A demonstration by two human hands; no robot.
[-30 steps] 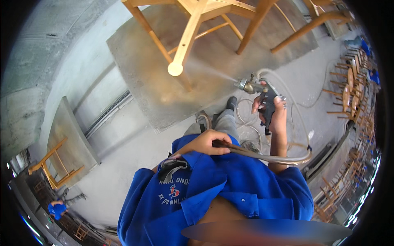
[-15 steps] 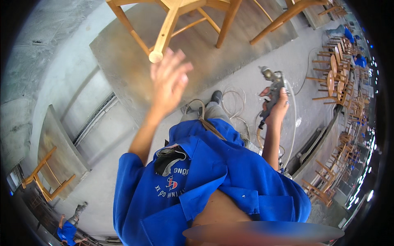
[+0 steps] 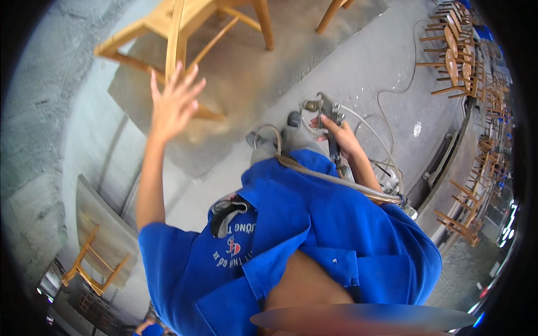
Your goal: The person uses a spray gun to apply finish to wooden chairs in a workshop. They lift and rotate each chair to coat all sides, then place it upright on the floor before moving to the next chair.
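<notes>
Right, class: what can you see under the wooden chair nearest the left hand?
Under the chair is a flat grey board with brownish staining. The chair's own wood and the left hand cover parts of it; those cannot be seen.

Wooden chair (image 3: 196, 19): cut off by the upper edge; partly covered by the left hand (image 3: 175, 106); whether it is touched cannot be told. Spray gun (image 3: 328, 108): handle partly hidden by the right hand (image 3: 344, 138). Co-worker (image 3: 150, 329): mostly cut off below. Stacked chairs (image 3: 451, 60): farthest pieces blurred, too small to be counted.
</notes>
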